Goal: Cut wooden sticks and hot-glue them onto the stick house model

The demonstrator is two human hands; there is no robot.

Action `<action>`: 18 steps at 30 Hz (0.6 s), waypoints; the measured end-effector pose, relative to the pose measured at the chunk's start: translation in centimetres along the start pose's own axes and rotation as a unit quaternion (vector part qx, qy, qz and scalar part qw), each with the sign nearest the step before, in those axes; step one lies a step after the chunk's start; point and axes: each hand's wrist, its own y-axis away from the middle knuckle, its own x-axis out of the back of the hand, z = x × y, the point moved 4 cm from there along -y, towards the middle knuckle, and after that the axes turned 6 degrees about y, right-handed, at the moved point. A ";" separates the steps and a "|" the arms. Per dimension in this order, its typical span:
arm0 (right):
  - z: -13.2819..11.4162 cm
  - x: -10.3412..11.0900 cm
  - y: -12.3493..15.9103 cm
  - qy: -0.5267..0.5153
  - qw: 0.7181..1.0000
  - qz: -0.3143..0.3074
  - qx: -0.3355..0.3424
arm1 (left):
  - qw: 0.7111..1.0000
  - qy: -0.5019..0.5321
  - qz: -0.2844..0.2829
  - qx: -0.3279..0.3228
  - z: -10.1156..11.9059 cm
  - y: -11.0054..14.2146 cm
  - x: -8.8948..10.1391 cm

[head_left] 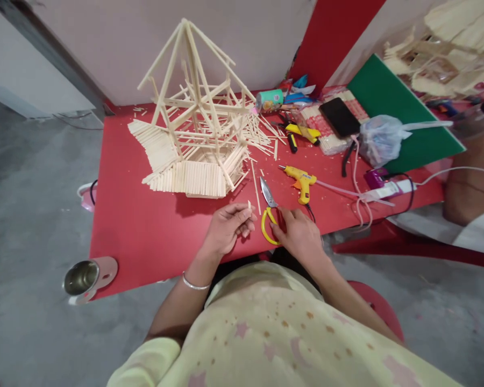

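Pinches a short stick (249, 205) upright in the left hand (229, 228), mid-frame, apparently for visibility, and clamps scissors (270, 200) in the right hand (301, 232), pointed away.

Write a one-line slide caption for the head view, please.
Left hand pinching a stick, right hand on the scissors, near a wooden model.

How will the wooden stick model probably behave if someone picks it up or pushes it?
The wooden stick model is probably light for its size, since its upper part is an open frame. It may be fragile: squeezing the slender roof poles could loosen their joints. A push near the tall peak might tip it.
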 end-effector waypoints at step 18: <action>1.0 1.6 1.1 -0.269 0.955 0.119 0.046 | 0.984 -0.142 0.062 -0.093 -0.6 -0.6 -2.3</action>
